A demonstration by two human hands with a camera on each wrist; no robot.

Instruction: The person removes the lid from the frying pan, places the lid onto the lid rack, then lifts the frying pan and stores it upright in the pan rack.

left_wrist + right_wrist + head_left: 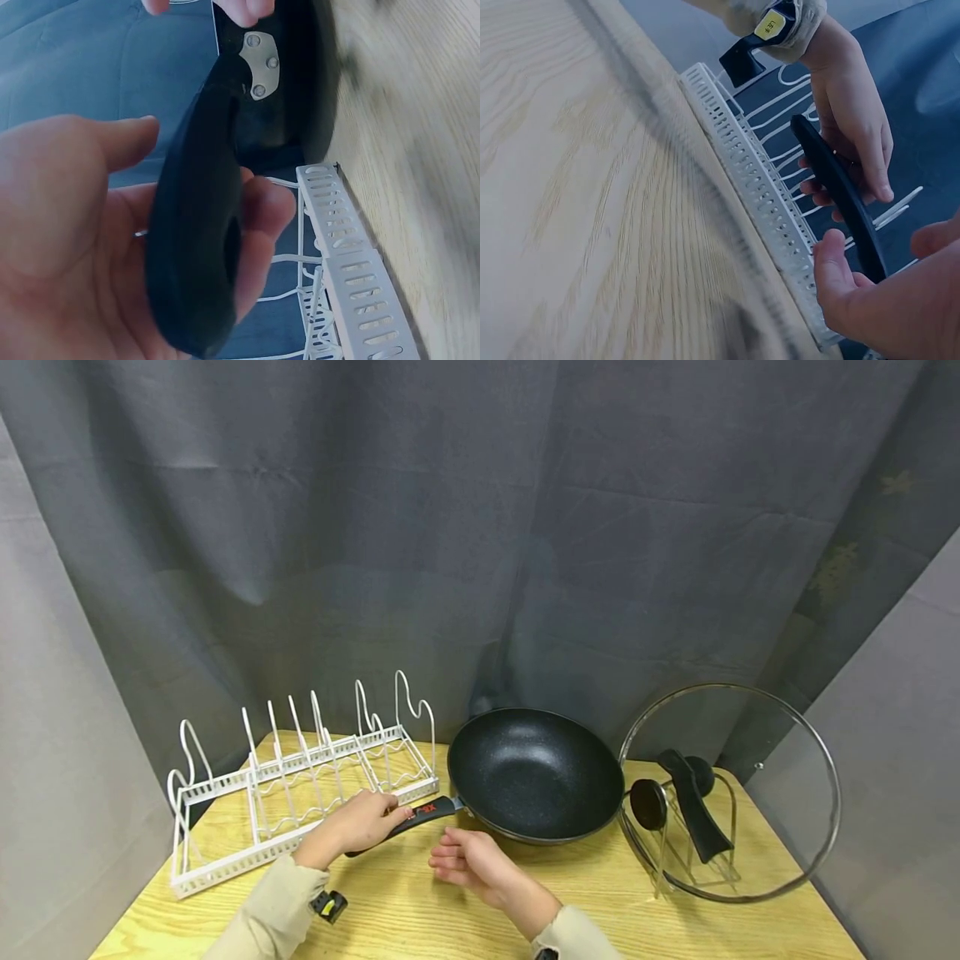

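Rack (247, 860) left of pan (536, 772); lid (697, 814) right; table (405, 918) beneath; curtain (450, 527) behind

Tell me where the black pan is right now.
In the head view, the black pan is just right of centre, between the white rack on the left and the glass lid on the right, its handle in the left hand.

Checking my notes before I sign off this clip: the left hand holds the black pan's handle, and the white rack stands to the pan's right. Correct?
Not quite: the head view shows the white rack to the left of the black pan, not its right. The rest holds: the left hand has the handle.
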